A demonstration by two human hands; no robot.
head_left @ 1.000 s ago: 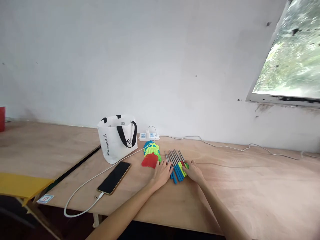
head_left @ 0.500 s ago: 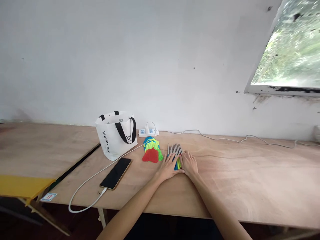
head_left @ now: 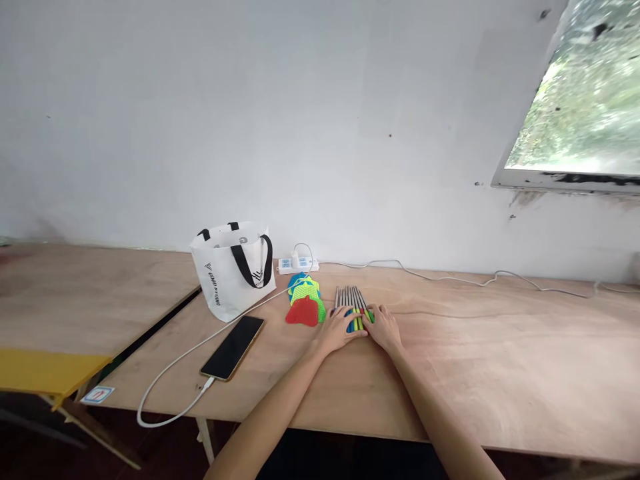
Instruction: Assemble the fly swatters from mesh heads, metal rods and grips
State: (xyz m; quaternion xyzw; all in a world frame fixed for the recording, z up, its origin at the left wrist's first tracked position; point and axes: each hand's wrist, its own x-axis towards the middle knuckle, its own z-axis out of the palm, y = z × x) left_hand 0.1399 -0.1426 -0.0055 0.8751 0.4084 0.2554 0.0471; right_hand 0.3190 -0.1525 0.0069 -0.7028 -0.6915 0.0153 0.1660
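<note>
A row of metal rods with coloured handles [head_left: 356,323] lies side by side on the table, shafts pointing toward the wall. They look like fly swatter handles, in blue, yellow-green, red and green. My left hand [head_left: 341,329] covers the left handles, its fingers over them and its thumb along their near ends. On the opposite side, my right hand [head_left: 383,328] holds the outer handles, with its fingers curled over a green one. Part of each end of the row is hidden by my hands. Left of the rods lie flat mesh pieces [head_left: 303,311] in red, green, yellow and blue, overlapping.
A white tote bag [head_left: 225,277] with black straps stands at left behind a phone [head_left: 233,348] on a white charging cable [head_left: 170,363]. A power strip [head_left: 285,268] sits against the wall, its cord [head_left: 425,275] running right. A yellow sheet [head_left: 45,370] covers the neighbouring table's corner.
My right hand has shifted slightly right, and the rods now fan out more on that side. A green handle shows under its fingers. The left hand has barely moved.
</note>
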